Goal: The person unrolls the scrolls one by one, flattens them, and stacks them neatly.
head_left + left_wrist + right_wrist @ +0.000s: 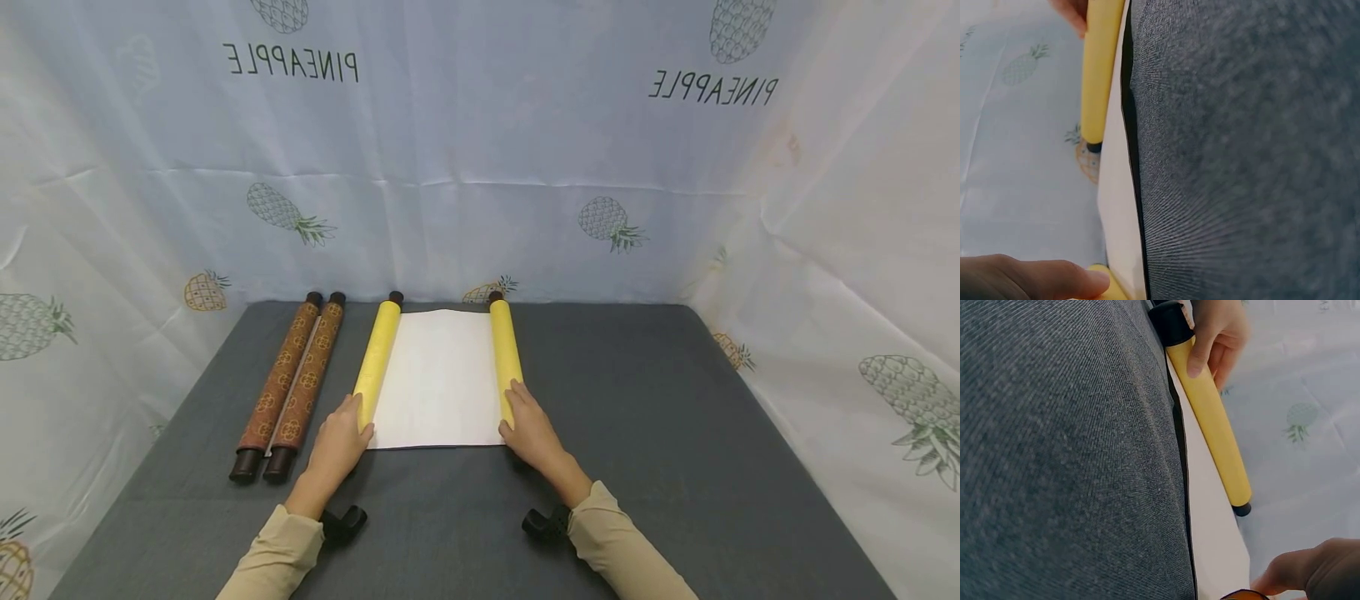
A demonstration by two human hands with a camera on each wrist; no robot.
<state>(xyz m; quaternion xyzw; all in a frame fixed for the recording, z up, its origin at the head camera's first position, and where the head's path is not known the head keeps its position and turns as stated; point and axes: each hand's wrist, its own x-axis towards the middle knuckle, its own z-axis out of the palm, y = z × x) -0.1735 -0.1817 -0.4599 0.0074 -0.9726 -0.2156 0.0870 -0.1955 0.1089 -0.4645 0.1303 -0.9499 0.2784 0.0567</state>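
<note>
A yellow scroll [378,350] lies partly unrolled on the dark table, with a roll at either side and a white sheet [442,375] spread between them. Dark knobs cap the rolls' far ends. My left hand [339,437] grips the near part of the left roll, its thumb [1079,281] on the yellow surface in the left wrist view. The near part of the right roll is held by my right hand [534,429]. In the right wrist view, the left roll [1213,422] shows its black near knob beside my left hand [1225,331].
Two rolled brown scrolls [279,383] [309,383] with gold flower patterns and dark knobs lie side by side, left of the yellow one. Grey cloth [615,400] covers the table. A pineapple-print curtain [465,125] hangs behind and at both sides.
</note>
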